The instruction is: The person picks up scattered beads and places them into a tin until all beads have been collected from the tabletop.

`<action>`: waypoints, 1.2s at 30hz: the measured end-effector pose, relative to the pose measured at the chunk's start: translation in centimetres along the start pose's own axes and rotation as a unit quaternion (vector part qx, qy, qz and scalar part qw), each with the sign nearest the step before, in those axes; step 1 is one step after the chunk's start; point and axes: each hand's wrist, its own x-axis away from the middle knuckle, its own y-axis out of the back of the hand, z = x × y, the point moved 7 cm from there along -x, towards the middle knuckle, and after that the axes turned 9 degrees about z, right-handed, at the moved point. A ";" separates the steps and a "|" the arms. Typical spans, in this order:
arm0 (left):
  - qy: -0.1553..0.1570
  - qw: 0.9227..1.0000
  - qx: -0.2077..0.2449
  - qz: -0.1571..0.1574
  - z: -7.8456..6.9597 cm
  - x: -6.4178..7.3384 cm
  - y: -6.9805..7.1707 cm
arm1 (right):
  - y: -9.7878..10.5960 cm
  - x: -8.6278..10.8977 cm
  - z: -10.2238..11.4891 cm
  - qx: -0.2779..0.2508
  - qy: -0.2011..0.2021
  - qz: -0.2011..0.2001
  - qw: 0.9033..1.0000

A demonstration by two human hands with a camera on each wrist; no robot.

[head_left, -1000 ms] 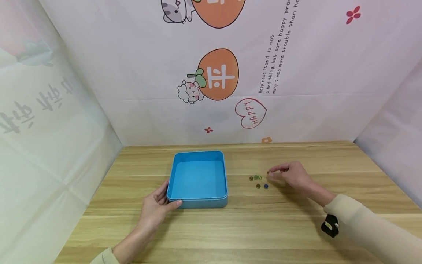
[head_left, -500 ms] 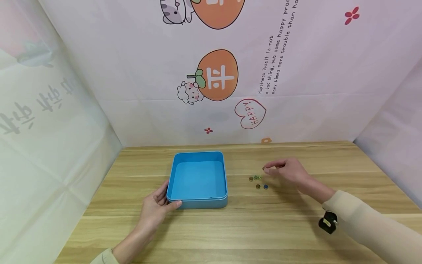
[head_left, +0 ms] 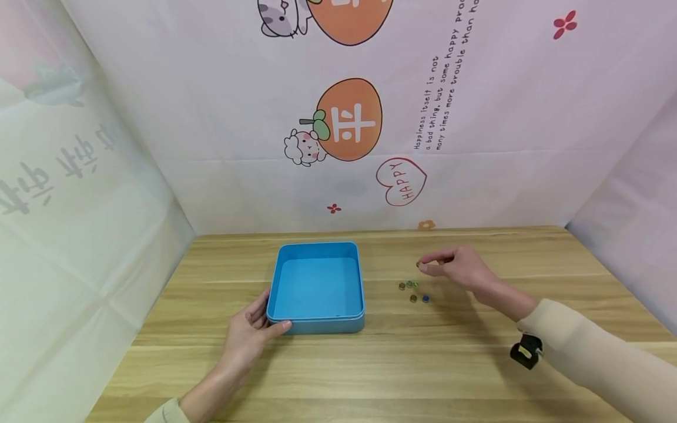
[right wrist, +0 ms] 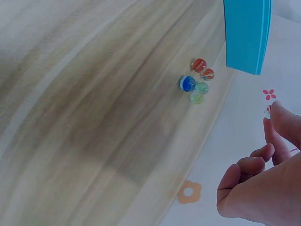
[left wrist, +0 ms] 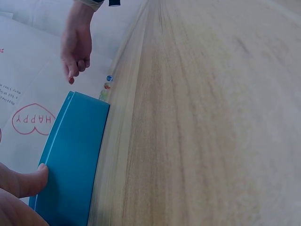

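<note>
left hand [head_left: 247, 333] curls round the near left corner of the blue box [head_left: 328, 326], thumb on its front wall, a hold that should keep it from sliding. right hand [head_left: 462, 269] has thumb and a fingertip nearly together, pinching one marble [right wrist: 267, 112] above the table [head_left: 423, 370] to the right of the box, where five loose marbles [right wrist: 201, 87] also lie. smooth and round, the pinched one could squirt out, so an even, gentle squeeze well above the others seems best.
</note>
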 end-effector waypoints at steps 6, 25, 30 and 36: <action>0.003 1.000 0.001 -0.003 -0.1 0.1 -0.1 | 0.1 -0.3 0.8 0.002 -0.002 0.003 1.000; 0.004 1.000 0.000 -0.003 0.1 -0.2 0.1 | -1.0 -1.5 4.7 0.021 0.018 0.011 1.000; 0.004 1.000 -0.003 -0.002 0.1 -0.2 0.1 | -1.6 -1.8 5.9 0.011 0.023 0.020 0.999; 0.003 1.000 -0.006 -0.001 0.1 -0.1 0.1 | -2.3 -2.3 6.9 0.007 0.040 0.026 0.999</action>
